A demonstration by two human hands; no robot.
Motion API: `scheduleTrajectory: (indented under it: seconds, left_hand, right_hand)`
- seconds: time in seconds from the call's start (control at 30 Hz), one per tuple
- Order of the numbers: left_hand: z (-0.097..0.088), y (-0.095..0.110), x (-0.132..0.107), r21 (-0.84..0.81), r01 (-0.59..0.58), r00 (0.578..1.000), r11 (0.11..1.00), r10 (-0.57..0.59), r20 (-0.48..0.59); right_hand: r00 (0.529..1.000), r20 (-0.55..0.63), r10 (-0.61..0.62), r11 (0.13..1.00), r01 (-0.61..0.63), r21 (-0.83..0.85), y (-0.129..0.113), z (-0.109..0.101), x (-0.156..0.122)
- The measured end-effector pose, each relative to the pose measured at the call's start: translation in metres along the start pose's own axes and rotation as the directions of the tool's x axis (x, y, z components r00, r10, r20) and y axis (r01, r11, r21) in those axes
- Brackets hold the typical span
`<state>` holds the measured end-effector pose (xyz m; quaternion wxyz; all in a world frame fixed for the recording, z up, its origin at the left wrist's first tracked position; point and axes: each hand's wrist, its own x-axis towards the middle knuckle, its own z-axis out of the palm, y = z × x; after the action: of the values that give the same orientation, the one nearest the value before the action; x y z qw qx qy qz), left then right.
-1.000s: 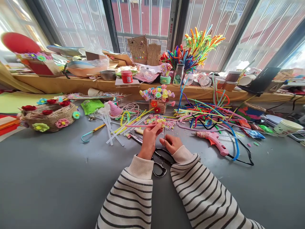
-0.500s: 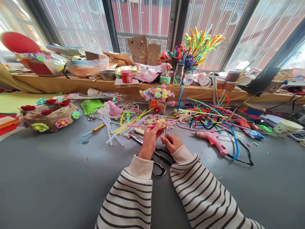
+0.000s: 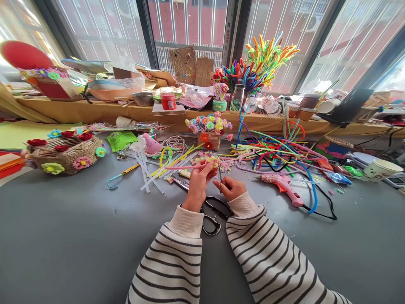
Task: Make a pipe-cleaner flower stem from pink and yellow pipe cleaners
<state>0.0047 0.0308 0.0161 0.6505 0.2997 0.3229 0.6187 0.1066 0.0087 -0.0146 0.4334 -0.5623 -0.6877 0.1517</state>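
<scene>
My left hand [image 3: 198, 185] is closed around a small yellow fuzzy flower [image 3: 211, 160], pinched at the fingertips. A pink pipe cleaner [image 3: 181, 167] sticks out leftward from the same fingers. My right hand [image 3: 233, 188] is closed on a thin dark rod-like tool [image 3: 220, 172], whose upper end meets the flower; its exact kind is too small to tell. Beneath my wrists lie black-handled scissors [image 3: 211, 225], partly hidden by the left hand. Chopped pastel bits [image 3: 229, 165] are scattered just beyond my fingers.
Right of my hands lies a pink glue gun [image 3: 284, 185] with a black cord. Behind it spreads a heap of pipe cleaners [image 3: 268, 150]. A woven basket [image 3: 68, 158] with flowers stands left, clear glue sticks [image 3: 144, 169] nearer, and a small flower box [image 3: 209, 141] straight ahead.
Both hands have shifted very slightly, and the pink pipe cleaner's end sits a little further left. Each hand keeps its hold.
</scene>
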Motion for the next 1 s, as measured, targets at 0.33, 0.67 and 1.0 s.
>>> scheduleTrajectory:
  seconds: [0.33,0.67,1.0]
  left_hand:
    - [-0.001,-0.002,0.003,-0.053,-0.058,0.998,0.997,0.059,0.015]
    - [-0.003,-0.003,0.004,0.013,-0.078,0.993,0.997,0.078,-0.087]
    - [-0.005,-0.002,0.004,0.092,-0.074,0.987,0.993,0.087,-0.139]
  right_hand:
    - [0.991,0.12,0.063,0.998,-0.06,-0.025,0.003,0.0,0.001]
    - [0.985,0.169,0.045,0.998,-0.038,-0.042,-0.003,0.0,-0.001]
    - [0.988,0.153,0.024,0.999,-0.016,-0.05,-0.003,0.0,0.0]
